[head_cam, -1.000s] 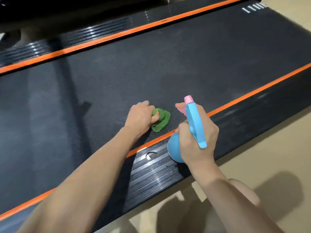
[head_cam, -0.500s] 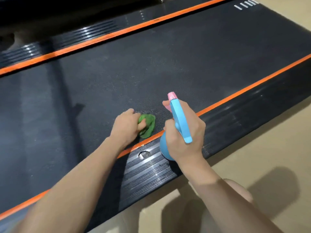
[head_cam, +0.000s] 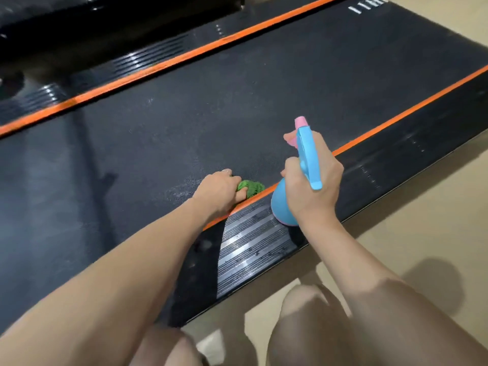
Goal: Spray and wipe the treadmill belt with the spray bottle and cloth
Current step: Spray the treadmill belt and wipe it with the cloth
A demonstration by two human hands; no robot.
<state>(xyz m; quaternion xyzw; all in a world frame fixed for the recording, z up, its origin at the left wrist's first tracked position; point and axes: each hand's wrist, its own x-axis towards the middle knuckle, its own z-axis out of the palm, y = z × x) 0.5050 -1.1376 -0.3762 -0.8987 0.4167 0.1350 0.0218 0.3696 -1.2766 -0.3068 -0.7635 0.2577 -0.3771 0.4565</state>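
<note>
Green cloth (head_cam: 250, 188) gripped on the belt (head_cam: 264, 101) by left hand (head_cam: 217, 192); right hand (head_cam: 313, 180) holds spray bottle (head_cam: 307, 154).

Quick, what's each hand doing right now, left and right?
Left hand: grips the green cloth on the belt.
Right hand: holds the blue spray bottle.

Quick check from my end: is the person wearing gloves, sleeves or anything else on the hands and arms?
No gloves and no sleeves show: both forearms are bare up to the frame's edge. The left hand has a thin pale ring on one of its fingers. The right hand shows no ring, watch or band from this view. No markings are visible on either arm.
</note>
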